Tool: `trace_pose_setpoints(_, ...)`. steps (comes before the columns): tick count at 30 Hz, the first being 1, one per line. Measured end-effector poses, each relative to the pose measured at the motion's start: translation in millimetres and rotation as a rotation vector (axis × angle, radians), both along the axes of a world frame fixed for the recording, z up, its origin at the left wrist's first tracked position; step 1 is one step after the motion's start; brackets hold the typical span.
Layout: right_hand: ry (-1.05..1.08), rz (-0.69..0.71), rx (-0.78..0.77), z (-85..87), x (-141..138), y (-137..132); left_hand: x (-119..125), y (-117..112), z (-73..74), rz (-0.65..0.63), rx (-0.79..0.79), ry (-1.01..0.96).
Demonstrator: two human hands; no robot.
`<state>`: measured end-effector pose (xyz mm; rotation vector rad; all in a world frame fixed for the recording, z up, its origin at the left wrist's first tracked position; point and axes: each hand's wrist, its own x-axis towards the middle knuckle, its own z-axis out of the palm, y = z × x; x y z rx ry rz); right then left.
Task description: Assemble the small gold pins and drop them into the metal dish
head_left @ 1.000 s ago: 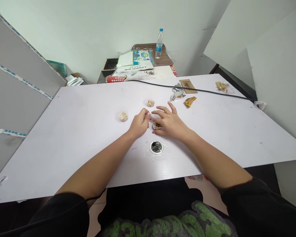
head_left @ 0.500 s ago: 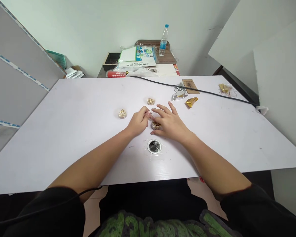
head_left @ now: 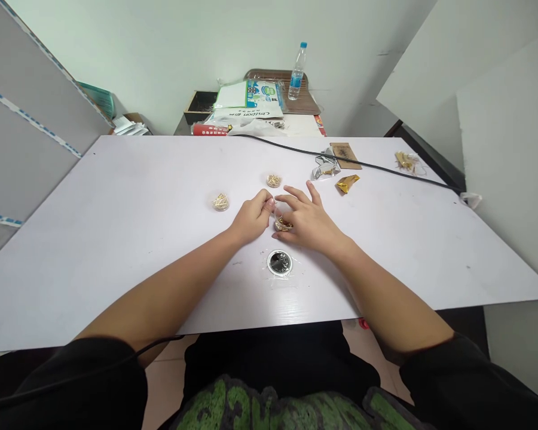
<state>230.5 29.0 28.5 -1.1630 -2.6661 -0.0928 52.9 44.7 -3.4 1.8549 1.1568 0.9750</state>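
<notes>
My left hand (head_left: 254, 217) is closed in a pinch, its thumb pressed to the curled fingers. Whatever it pinches is too small to make out. Right beside its fingertips, a small clear round box (head_left: 283, 224) with dark gold pieces inside stands on the table, its clear lid seemingly raised. My right hand (head_left: 309, 220) curves around that box, with the thumb on the near side and other fingers stretched above. Two similar round boxes of thin gold sticks lie farther off: one box (head_left: 274, 180) beyond the hands, another box (head_left: 220, 202) to the left.
Close to the table's (head_left: 130, 197) front edge is a round black disc (head_left: 280, 263) with a white rim. A black cable (head_left: 367, 165) crosses the back right, near a silver packet (head_left: 326, 165), gold foil (head_left: 348, 183) and brown card (head_left: 345, 156). A water bottle (head_left: 297, 73) stands behind.
The camera view has shifted slightly. Both hands keep nearly the same pose around the box, with only small finger movement.
</notes>
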Motion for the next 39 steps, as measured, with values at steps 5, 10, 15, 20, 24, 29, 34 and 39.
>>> trace_pose_setpoints(5,0.025,0.001,-0.028,-1.0,-0.8,0.8,0.2,-0.1,-0.2,0.004,0.01,0.025)
trace_pose_setpoints(10,0.047,0.009,-0.058,-1.3,-0.1,1.2,0.0,0.1,0.1,0.012,0.007,0.029)
trace_pose_setpoints(15,0.077,0.002,-0.082,-0.1,0.1,0.2,-0.8,-1.6,3.7,0.003,-0.007,0.023)
trace_pose_setpoints(20,0.088,-0.007,-0.104,1.6,-0.3,-0.6,-1.5,-0.9,2.4,0.001,-0.014,0.031)
trace_pose_setpoints(24,0.095,-0.014,-0.112,2.3,0.8,-0.8,-1.8,0.3,0.5,0.012,-0.013,0.042)
trace_pose_setpoints(29,0.134,0.001,-0.1,2.2,2.8,-1.9,-0.8,0.0,1.3,-0.005,-0.036,0.003)
trace_pose_setpoints(34,0.184,0.018,-0.116,5.0,4.7,-3.3,-0.3,-0.3,2.1,0.0,-0.045,-0.009)
trace_pose_setpoints(39,0.254,0.028,-0.13,5.1,7.0,0.4,-0.5,-1.0,2.6,0.006,-0.038,-0.001)
